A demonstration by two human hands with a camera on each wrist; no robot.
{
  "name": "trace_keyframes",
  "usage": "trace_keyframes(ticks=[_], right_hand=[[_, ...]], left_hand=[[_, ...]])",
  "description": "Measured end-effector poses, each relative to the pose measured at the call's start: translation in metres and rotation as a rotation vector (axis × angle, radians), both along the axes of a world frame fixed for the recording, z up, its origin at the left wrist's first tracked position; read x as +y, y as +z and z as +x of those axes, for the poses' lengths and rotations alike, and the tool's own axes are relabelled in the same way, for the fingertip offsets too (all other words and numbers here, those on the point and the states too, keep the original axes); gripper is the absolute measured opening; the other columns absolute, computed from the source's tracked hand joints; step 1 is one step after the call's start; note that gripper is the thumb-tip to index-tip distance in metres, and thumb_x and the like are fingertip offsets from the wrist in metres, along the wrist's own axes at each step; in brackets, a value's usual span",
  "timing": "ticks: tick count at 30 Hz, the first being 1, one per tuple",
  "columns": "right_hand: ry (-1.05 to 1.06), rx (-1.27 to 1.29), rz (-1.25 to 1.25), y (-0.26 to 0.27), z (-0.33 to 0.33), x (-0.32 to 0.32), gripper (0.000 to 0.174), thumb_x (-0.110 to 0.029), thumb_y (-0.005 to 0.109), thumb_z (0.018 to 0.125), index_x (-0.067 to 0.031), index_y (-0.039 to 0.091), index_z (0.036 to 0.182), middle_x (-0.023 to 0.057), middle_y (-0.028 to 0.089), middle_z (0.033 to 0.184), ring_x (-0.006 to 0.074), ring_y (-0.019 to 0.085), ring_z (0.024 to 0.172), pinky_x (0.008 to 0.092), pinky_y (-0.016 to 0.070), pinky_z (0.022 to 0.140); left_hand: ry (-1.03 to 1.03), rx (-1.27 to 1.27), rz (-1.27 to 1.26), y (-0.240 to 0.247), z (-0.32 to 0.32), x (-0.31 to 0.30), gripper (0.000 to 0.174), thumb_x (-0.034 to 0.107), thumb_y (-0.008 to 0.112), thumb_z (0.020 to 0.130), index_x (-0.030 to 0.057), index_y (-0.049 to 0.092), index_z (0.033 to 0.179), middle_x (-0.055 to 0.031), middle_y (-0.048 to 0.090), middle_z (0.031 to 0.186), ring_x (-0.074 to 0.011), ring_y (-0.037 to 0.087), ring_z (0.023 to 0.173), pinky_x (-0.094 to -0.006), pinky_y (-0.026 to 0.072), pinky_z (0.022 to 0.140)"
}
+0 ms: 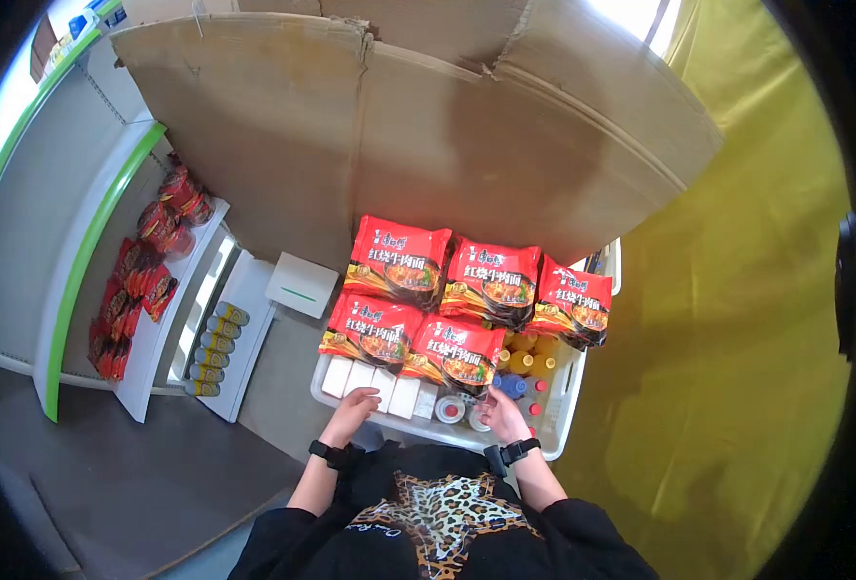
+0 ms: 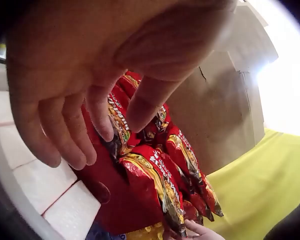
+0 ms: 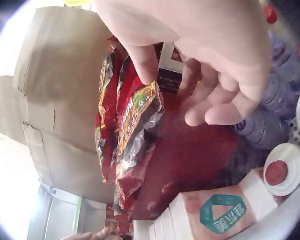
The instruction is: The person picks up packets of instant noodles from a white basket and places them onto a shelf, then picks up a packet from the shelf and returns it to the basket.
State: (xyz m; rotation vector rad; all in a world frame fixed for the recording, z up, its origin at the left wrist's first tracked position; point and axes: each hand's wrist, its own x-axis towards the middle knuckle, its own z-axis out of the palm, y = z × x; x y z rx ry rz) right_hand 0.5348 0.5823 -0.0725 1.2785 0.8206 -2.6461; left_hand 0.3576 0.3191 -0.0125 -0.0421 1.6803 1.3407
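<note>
Red instant noodle packets lie in two rows over the white crate (image 1: 569, 406). My right hand (image 1: 505, 416) is at the crate's front right, beside the near right noodle packet (image 1: 455, 354). In the right wrist view its thumb (image 3: 144, 65) is right at that packet's corner, and the other fingers are spread apart from the thumb, loosely bent. My left hand (image 1: 354, 411) hovers by the crate's front left, over the white boxes (image 1: 404, 396), near the left front noodle packet (image 1: 370, 332). Its fingers (image 2: 72, 135) hang relaxed, with nothing between them and the thumb.
Orange-capped bottles (image 1: 520, 362), blue bottles (image 1: 512, 387) and red-capped bottles (image 1: 535, 410) stand in the crate's right side. Shelves at left hold noodle cups (image 1: 162, 224), more red packets (image 1: 124, 309) and yellow cans (image 1: 217, 343). A cardboard wall (image 1: 428, 135) rises behind; a yellow cloth (image 1: 699, 367) hangs right.
</note>
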Motion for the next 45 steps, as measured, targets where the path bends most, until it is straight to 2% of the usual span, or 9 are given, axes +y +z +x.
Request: trace_keyframes(ticks=[3,6,10,14,17,22,32,38,45], right_hand=[[0.163,0.020,0.065,0.011,0.007,-0.009,0.029,-0.037,0.050,0.083,-0.0100,0.055,0.091,0.0031,0.058,0.092,0.0137,0.054,0.076,0.0268,0.0408,0.064],[0.675,-0.086,0.384,0.036,-0.001,-0.025,0.032,-0.035,0.047,0.085,-0.0075,0.058,0.097,0.0006,0.059,0.092,0.0089,0.054,0.078,0.0227,0.0408,0.066],[0.845,0.139,0.404,0.035,-0.016,-0.051,0.032,-0.032,0.044,0.087,-0.0065,0.059,0.098,0.0018,0.060,0.094,0.0092,0.054,0.080,0.0216,0.0410,0.068],[0.954,0.231,0.399,0.037,-0.059,-0.082,0.032,-0.030,0.042,0.087,-0.0057,0.059,0.100,0.0035,0.059,0.098,0.0105,0.054,0.086,0.0234,0.0406,0.075],[0.970,0.307,0.357,0.066,-0.103,-0.118,0.032,-0.029,0.042,0.088,-0.0052,0.057,0.102,0.0030,0.058,0.099,0.0106,0.054,0.088,0.0237,0.0401,0.077],[1.046,0.308,0.395,0.063,-0.164,-0.190,0.032,-0.027,0.039,0.089,-0.0052,0.050,0.110,0.0026,0.057,0.101,0.0087,0.053,0.087,0.0229,0.0398,0.076],[1.147,0.288,0.379,0.070,-0.248,-0.346,0.030,-0.026,0.040,0.089,-0.0055,0.050,0.109,0.0044,0.058,0.100,0.0115,0.054,0.086,0.0237,0.0405,0.075],[1.148,0.288,0.349,0.056,-0.272,-0.384,0.028,-0.024,0.041,0.088,-0.0052,0.050,0.107,0.0045,0.059,0.096,0.0110,0.055,0.083,0.0215,0.0417,0.071],[1.288,0.233,0.359,0.066,-0.304,-0.417,0.029,-0.025,0.039,0.089,-0.0060,0.050,0.108,0.0030,0.059,0.097,0.0095,0.054,0.083,0.0213,0.0410,0.071]], left_hand=[[0.030,-0.029,0.001,-0.006,0.000,-0.003,0.029,0.016,0.048,0.080,0.0088,0.050,0.109,-0.0015,0.057,0.098,-0.0083,0.051,0.088,-0.0225,0.0377,0.074],[0.003,-0.005,0.024,-0.004,-0.004,-0.009,0.030,0.017,0.047,0.081,0.0090,0.050,0.110,-0.0015,0.057,0.099,-0.0085,0.051,0.089,-0.0226,0.0376,0.073],[0.116,-0.010,0.104,-0.002,-0.010,-0.029,0.033,0.012,0.050,0.077,0.0050,0.050,0.108,-0.0044,0.057,0.094,-0.0114,0.050,0.085,-0.0240,0.0384,0.071],[0.195,0.030,0.132,-0.006,-0.020,-0.075,0.030,0.015,0.050,0.079,0.0046,0.050,0.107,-0.0047,0.056,0.096,-0.0113,0.050,0.086,-0.0244,0.0390,0.071],[0.297,0.053,0.158,-0.007,-0.030,-0.119,0.029,0.016,0.050,0.080,0.0045,0.051,0.107,-0.0044,0.056,0.096,-0.0108,0.050,0.084,-0.0239,0.0390,0.072],[0.448,0.045,0.156,-0.001,-0.050,-0.212,0.028,0.018,0.049,0.082,0.0064,0.050,0.108,-0.0036,0.056,0.096,-0.0108,0.051,0.086,-0.0238,0.0389,0.075],[0.876,0.084,0.084,0.016,-0.063,-0.396,0.026,0.021,0.048,0.083,0.0096,0.052,0.105,-0.0051,0.057,0.099,-0.0132,0.052,0.093,-0.0269,0.0385,0.079],[1.020,0.080,0.055,0.011,-0.044,-0.449,0.024,0.021,0.047,0.084,0.0097,0.053,0.103,-0.0039,0.058,0.097,-0.0120,0.053,0.089,-0.0249,0.0403,0.075],[1.174,-0.038,0.048,-0.014,-0.016,-0.465,0.025,0.022,0.052,0.082,0.0092,0.053,0.103,-0.0029,0.059,0.094,-0.0108,0.055,0.084,-0.0228,0.0418,0.071]])
